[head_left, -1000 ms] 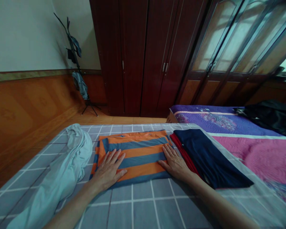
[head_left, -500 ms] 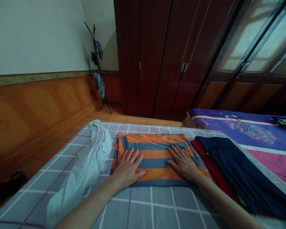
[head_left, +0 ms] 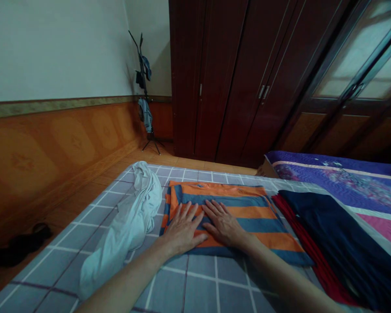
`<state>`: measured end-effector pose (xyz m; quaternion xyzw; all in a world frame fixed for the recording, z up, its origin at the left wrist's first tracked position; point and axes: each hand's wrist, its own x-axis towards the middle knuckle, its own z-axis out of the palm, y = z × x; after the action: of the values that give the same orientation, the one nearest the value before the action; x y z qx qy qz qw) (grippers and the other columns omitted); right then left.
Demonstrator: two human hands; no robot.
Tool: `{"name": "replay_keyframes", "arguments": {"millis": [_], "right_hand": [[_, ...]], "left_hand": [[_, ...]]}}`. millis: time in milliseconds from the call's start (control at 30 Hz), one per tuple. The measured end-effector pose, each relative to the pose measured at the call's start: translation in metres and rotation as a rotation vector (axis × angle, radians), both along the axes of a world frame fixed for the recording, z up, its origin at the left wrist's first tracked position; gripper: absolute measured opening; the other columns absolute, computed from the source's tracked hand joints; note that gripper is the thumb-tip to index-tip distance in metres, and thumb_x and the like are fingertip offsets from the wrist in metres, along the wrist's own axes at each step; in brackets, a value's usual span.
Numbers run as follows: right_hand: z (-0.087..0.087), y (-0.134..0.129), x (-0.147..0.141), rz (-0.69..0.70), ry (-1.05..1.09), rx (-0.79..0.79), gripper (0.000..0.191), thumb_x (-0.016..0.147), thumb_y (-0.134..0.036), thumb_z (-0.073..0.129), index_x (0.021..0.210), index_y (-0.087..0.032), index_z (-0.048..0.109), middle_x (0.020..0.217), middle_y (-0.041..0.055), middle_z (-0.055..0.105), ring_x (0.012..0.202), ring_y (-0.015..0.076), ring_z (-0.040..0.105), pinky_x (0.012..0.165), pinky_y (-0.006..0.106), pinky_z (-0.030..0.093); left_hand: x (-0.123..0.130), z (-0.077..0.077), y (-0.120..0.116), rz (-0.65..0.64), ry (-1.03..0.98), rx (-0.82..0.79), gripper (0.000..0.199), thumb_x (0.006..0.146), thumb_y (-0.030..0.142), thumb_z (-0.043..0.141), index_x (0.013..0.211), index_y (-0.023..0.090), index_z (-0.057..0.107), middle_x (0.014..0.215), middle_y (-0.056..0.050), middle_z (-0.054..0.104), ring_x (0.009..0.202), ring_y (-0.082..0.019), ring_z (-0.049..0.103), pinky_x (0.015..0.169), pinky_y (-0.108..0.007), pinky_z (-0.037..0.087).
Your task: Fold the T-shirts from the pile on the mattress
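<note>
A folded orange and blue striped shirt lies flat on the grey checked bedspread. My left hand rests palm down on its left part, fingers spread. Close beside it, my right hand lies flat near the middle of the shirt, fingers stretched out and pointing away from me. Neither hand grips anything. To the left is a crumpled white garment. On the right, folded dark blue clothing lies over a red garment, near the shirt's right edge.
Beyond the bed stands a dark red wardrobe, with a coat stand in the corner. A purple patterned bedspread covers another surface at the right. A dark object sits on the floor at lower left.
My right hand has slid left across the shirt, close to my left hand. My left hand stays on the shirt's left part. The view has turned slightly left.
</note>
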<state>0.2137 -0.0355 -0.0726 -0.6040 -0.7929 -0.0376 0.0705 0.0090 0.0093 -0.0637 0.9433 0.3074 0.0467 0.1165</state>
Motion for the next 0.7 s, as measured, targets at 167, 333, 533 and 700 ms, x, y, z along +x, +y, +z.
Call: {"name": "replay_keyframes", "arguments": {"millis": [167,333,533,700], "right_hand": [[0.005,0.015,0.043,-0.332,-0.031,0.041,0.058,0.092,-0.044,0.042,0.138,-0.008,0.042,0.142,0.0211,0.038,0.134,0.0354,0.029,0.106,0.054,0.024],[0.006,0.01,0.014,-0.194,-0.019,0.012,0.054,0.093,-0.042,0.041,0.138,-0.012,0.042,0.147,0.0182,0.032,0.136,0.0331,0.027,0.107,0.05,0.026],[-0.001,0.004,-0.024,-0.124,0.084,0.019,0.055,0.093,-0.043,0.04,0.137,-0.011,0.044,0.147,0.0177,0.032,0.136,0.0318,0.026,0.11,0.05,0.022],[-0.001,0.001,-0.019,0.003,0.121,-0.014,0.056,0.092,-0.044,0.043,0.139,-0.014,0.041,0.148,0.0153,0.031,0.137,0.0292,0.025,0.111,0.05,0.021]], "left_hand": [[-0.002,-0.002,0.0,-0.011,-0.01,0.007,0.071,0.087,0.065,0.034,0.146,0.025,0.026,0.155,-0.007,0.015,0.142,-0.03,0.003,0.113,-0.054,0.006],[-0.001,-0.003,0.0,-0.001,0.004,0.009,0.072,0.087,0.064,0.037,0.145,0.022,0.028,0.154,-0.009,0.016,0.142,-0.03,0.004,0.114,-0.053,0.008],[0.0,-0.003,0.001,0.034,0.02,0.021,0.081,0.087,0.061,0.038,0.147,0.01,0.019,0.153,-0.015,0.014,0.142,-0.027,0.008,0.116,-0.047,0.011],[0.0,-0.002,0.006,0.076,0.053,0.041,0.081,0.088,0.066,0.03,0.146,0.01,0.024,0.153,-0.016,0.014,0.142,-0.028,0.008,0.115,-0.05,0.011]]}}
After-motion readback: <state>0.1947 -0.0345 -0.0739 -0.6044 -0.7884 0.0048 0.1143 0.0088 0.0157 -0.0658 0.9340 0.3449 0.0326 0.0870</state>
